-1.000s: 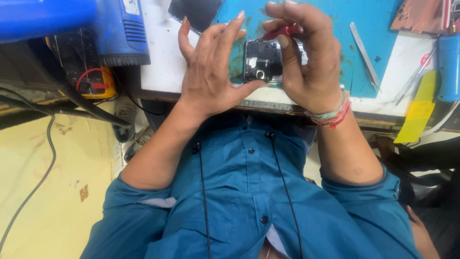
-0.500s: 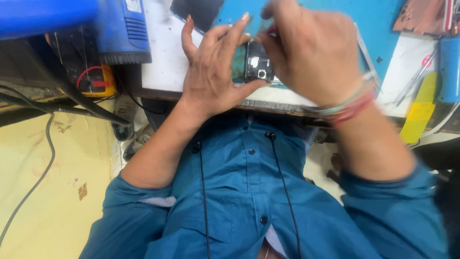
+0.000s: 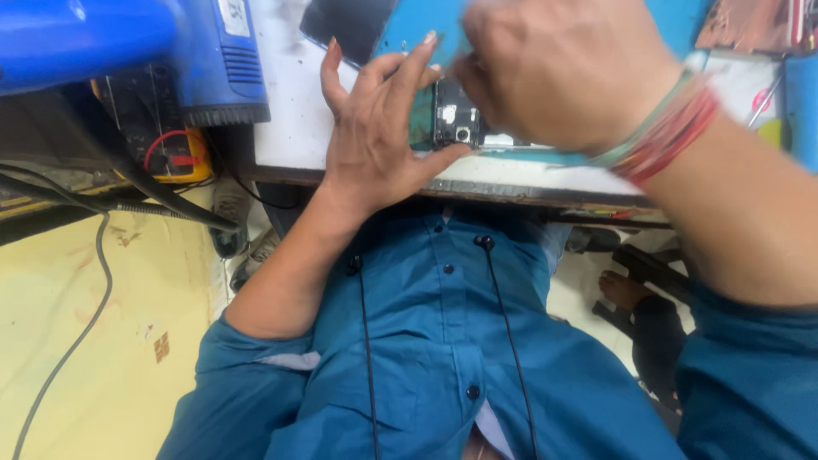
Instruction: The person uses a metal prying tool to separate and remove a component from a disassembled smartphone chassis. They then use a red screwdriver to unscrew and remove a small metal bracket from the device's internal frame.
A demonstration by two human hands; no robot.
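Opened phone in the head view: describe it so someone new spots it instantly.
Start at the white workbench with the teal mat on top. At its near edge, the left hand and right hand meet over a small dark opened phone. Unlike the black slab farther back, it shows bare internals and a round camera lens.

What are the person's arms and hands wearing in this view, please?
Both arms wear teal-blue shirt sleeves rolled up above the elbow, with a paler lining at the left cuff. The left hand is bare, with no ring or band visible. The right hand is blurred; its wrist carries a bundle of thread bracelets, red and pale green.
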